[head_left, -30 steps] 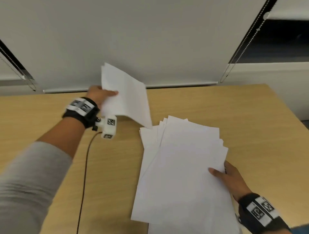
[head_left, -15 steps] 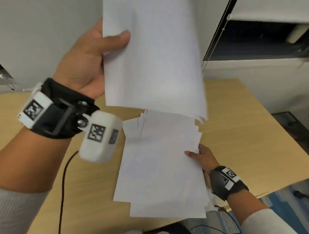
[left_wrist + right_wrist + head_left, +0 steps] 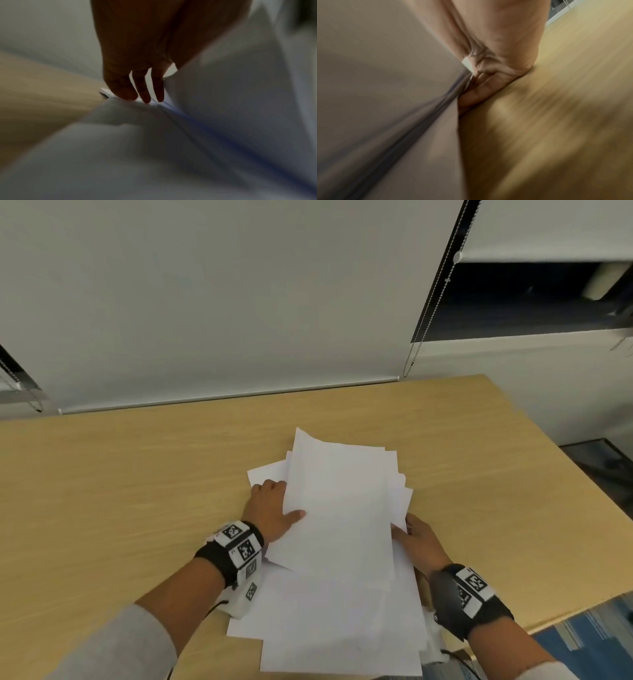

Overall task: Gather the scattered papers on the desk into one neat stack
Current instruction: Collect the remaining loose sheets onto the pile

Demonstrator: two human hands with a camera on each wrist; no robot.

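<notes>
A loose pile of white papers (image 3: 342, 611) lies fanned on the wooden desk (image 3: 137, 474), reaching to its near edge. My left hand (image 3: 284, 505) holds a few top sheets (image 3: 339, 508) by their left edge, thumb on top and fingers underneath. In the left wrist view its fingertips (image 3: 144, 94) touch the lower papers (image 3: 120, 148) beside the raised sheets (image 3: 231, 94). My right hand (image 3: 406, 529) grips the pile's right edge. The blurred right wrist view shows its fingers (image 3: 476, 92) tucked under the papers (image 3: 385, 81), against the desk (image 3: 556, 108).
A lowered roller blind (image 3: 239, 302) hangs behind the desk's far edge, with a bead chain (image 3: 431, 302) at the right. The desk's right edge (image 3: 565, 460) drops to dark floor. Blue carpet (image 3: 599, 645) shows past the near right corner. A black cable (image 3: 212, 607) trails from my left wrist.
My left hand has brought the raised sheets down from in front of the camera onto the pile. My right hand has stayed at the pile's right edge.
</notes>
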